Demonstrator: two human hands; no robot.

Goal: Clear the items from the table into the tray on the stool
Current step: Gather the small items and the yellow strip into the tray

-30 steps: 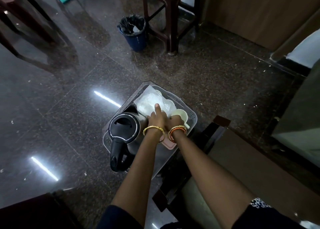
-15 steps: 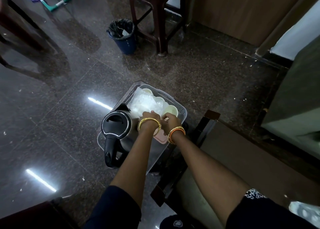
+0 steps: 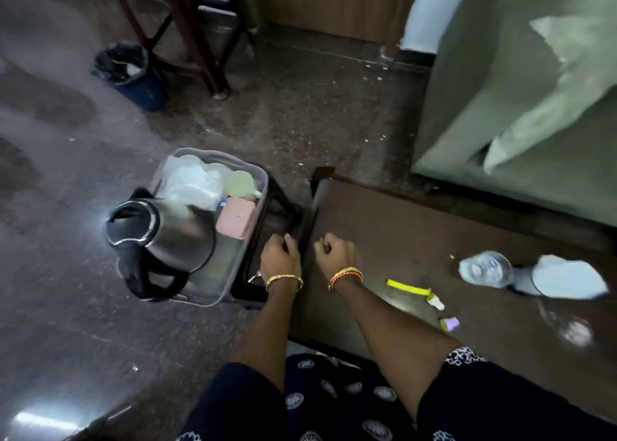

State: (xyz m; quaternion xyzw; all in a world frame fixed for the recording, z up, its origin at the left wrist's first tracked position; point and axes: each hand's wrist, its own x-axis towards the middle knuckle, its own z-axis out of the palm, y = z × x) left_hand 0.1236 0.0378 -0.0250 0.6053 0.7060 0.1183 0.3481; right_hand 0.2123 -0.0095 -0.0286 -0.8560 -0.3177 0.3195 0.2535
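Tray (image 3: 217, 155), where?
– Left of centre, on the stool (image 3: 277, 207), carrying kettle (image 3: 173, 237) and pink box (image 3: 235, 222).
– Grips?
– Right grip (image 3: 334, 253) curled, empty, over the tabletop (image 3: 400, 233). Left grip (image 3: 280, 257) curled at the stool's edge; holding it, I can't tell.

- We put both hands side by side: left hand (image 3: 279, 257) over the stool (image 3: 283, 212) edge, right hand (image 3: 335, 252) over the table (image 3: 417, 227) edge.
- Tray (image 3: 262, 186) sits on the stool, just left of and ahead of the left hand.
- In the tray we see the kettle (image 3: 160, 237) at the near end, left of the left hand. The box (image 3: 235, 222) is just ahead of that hand, with the cup (image 3: 242, 181) and bag (image 3: 190, 181) beyond the box.
- Right of the right hand, on the table: strap (image 3: 409, 287) nearest, then bottle (image 3: 485, 268), then paper (image 3: 567, 277).
- Bin (image 3: 130, 73) is on the floor, well ahead and left of both hands.
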